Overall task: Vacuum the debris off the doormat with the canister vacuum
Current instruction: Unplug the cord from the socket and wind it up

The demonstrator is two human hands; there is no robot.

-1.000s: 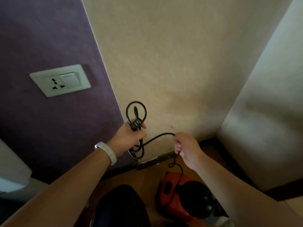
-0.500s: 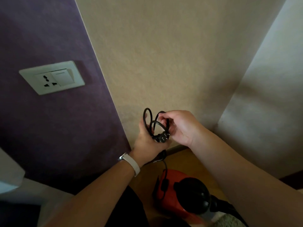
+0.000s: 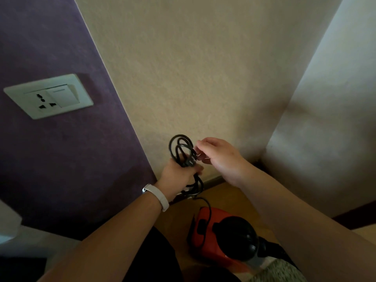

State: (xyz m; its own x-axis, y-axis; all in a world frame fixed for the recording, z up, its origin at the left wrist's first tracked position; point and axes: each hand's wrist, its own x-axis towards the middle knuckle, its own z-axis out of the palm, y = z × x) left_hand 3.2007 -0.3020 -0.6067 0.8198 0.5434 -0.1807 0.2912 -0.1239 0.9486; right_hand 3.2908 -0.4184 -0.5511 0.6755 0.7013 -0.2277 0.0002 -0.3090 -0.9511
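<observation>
Left hand [image 3: 179, 174]: grips the coiled black cord [image 3: 180, 147] in a fist, loops sticking up above it.
Right hand [image 3: 218, 157]: fingertips pinch the loops' right edge.
Cord tail: drops to the red-and-black canister vacuum [image 3: 221, 239] on the floor.
Wall socket [image 3: 48, 96]: white, on the purple wall, well left.

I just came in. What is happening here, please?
A person stands at a wall corner with a coiled black cord. The left hand grips the coil. The right hand has its fingertips at the loops, but whether it pinches one is unclear. The cord runs down to the red vacuum on the floor. The wall socket has nothing plugged in, so vacuuming has not yet begun.
</observation>
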